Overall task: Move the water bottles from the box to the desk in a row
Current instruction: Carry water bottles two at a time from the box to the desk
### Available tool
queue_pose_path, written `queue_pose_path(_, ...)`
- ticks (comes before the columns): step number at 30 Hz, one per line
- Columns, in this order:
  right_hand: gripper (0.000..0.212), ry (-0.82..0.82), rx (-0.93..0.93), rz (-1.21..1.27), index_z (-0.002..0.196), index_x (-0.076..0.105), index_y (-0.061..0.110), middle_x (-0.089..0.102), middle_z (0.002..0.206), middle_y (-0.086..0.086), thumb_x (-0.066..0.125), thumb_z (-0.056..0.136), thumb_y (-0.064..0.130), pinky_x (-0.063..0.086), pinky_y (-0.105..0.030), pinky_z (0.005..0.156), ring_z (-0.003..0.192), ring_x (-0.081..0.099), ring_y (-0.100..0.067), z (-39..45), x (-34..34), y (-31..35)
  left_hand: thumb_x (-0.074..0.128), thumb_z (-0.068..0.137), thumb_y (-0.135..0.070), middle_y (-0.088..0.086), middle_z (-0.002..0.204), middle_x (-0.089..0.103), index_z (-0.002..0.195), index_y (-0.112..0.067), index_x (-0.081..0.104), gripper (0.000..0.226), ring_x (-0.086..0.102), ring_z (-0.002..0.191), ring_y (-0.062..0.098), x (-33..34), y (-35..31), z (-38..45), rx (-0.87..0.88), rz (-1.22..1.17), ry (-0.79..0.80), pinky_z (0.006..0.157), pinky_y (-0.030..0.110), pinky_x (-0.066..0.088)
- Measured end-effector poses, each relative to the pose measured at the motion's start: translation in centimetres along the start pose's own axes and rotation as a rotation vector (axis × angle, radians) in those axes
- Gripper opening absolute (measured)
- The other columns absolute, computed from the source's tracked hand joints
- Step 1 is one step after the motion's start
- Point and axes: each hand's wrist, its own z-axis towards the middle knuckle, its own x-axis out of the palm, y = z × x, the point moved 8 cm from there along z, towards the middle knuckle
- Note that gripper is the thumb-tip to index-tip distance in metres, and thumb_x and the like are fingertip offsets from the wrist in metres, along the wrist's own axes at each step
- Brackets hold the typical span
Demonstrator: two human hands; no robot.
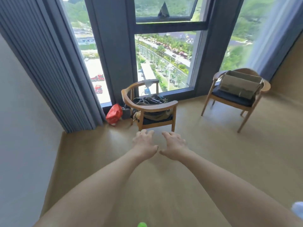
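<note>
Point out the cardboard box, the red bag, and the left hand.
cardboard box (240, 84): head view, front side wall.
red bag (114, 113): head view, middle of its crumpled face.
left hand (144, 142): head view, back of the hand.

It was a high-rise room, like a hotel or apartment lounge: tall windows (164, 63) looked down on a road, grey curtains (54, 71) hung beside them, and two wooden armchairs (147, 108) stood on a pale floor (213, 153).

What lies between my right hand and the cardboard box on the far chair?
In the head view, only bare wood floor separates the right hand from the chair holding the cardboard box; both hands are empty.
</note>
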Motion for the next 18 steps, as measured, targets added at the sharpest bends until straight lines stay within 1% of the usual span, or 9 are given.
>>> queue_pose_path(2,0.078,-0.004,0.071,-0.013,0.153,0.032,0.031,0.043,0.152,-0.002,0.071,0.087,0.048,0.04,-0.048,0.107,0.139,0.04,-0.029,2.4,-1.4,-1.4,0.066,0.089,-0.046,0.007,0.152,0.042,0.153,-0.026,0.037,0.073,0.036,0.141,0.028,-0.3,-1.3,3.6,0.073,0.015,0.017,0.112,0.044,0.039)
queue_pose_path(5,0.079,-0.038,0.162,-0.019,0.153,0.033,0.031,0.046,0.148,-0.002,0.069,0.086,0.052,0.041,-0.046,0.103,0.136,0.043,-0.028,5.9,-3.4,-3.3,0.066,0.089,-0.044,0.007,0.149,0.045,0.152,-0.023,0.039,0.071,0.038,0.139,0.029,-1.0,-3.2,8.7,0.185,0.01,0.031,0.11,0.045,0.04)
queue_pose_path(9,0.08,-0.064,0.263,-0.015,0.152,0.034,0.032,0.049,0.144,-0.001,0.07,0.084,0.056,0.042,-0.045,0.101,0.134,0.045,-0.029,8.8,-4.6,-6.7,0.068,0.091,-0.042,0.008,0.151,0.044,0.151,-0.022,0.041,0.069,0.035,0.142,0.03,-0.5,-5.5,13.7,0.259,-0.003,0.071,0.111,0.046,0.039)
queue_pose_path(14,0.085,-0.057,0.397,0.038,0.155,0.03,0.035,0.045,0.149,-0.001,0.071,0.084,0.056,0.04,-0.044,0.105,0.137,0.042,-0.028,11.9,-5.0,-12.2,0.068,0.091,-0.042,0.009,0.152,0.043,0.151,-0.023,0.04,0.069,0.035,0.142,0.031,2.0,-9.4,19.2,0.345,0.033,0.163,0.111,0.046,0.039)
queue_pose_path(18,0.087,-0.057,0.471,0.078,0.156,0.028,0.034,0.042,0.153,-0.001,0.071,0.085,0.055,0.038,-0.044,0.107,0.141,0.039,-0.028,15.4,-5.1,-17.3,0.068,0.09,-0.042,0.008,0.147,0.046,0.148,-0.023,0.043,0.067,0.037,0.138,0.031,4.4,-13.7,24.3,0.422,0.043,0.178,0.108,0.045,0.041)
